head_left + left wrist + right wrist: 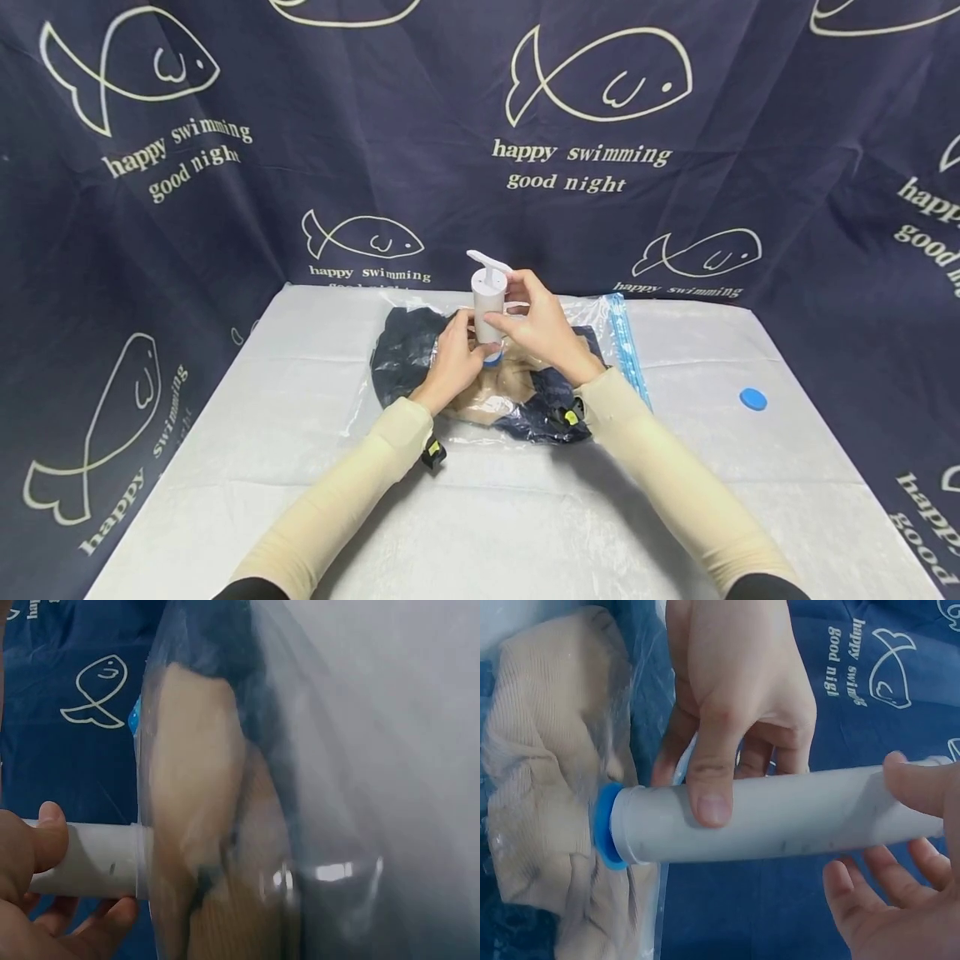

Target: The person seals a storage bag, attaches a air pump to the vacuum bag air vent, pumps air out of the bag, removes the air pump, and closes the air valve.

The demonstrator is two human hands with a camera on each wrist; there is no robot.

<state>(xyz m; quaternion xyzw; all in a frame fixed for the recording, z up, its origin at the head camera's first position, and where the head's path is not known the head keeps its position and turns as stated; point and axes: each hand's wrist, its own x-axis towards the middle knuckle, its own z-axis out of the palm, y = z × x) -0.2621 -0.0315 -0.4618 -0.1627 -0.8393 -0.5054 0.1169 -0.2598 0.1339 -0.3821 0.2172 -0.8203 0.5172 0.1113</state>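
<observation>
A white hand pump [490, 302] stands upright on a clear storage bag [510, 408] packed with dark blue and beige clothing. Its handle [489, 263] is raised a little above the barrel top. My left hand [454, 360] grips the lower barrel, its thumb [714, 802] pressed on the side. Higher up, my right hand [546, 332] holds the barrel between thumb [915, 784] and fingers, near the handle end. Around the pump's foot shows a blue valve ring [607, 825], where it meets the bag. The right wrist view cuts off the handle.
A round blue cap [753, 399] lies on the white-covered table [750, 500] at the right. The bag's blue zip strip [628, 346] runs along its right side. Dark blue fabric [450, 125] with fish drawings hangs at the back and sides.
</observation>
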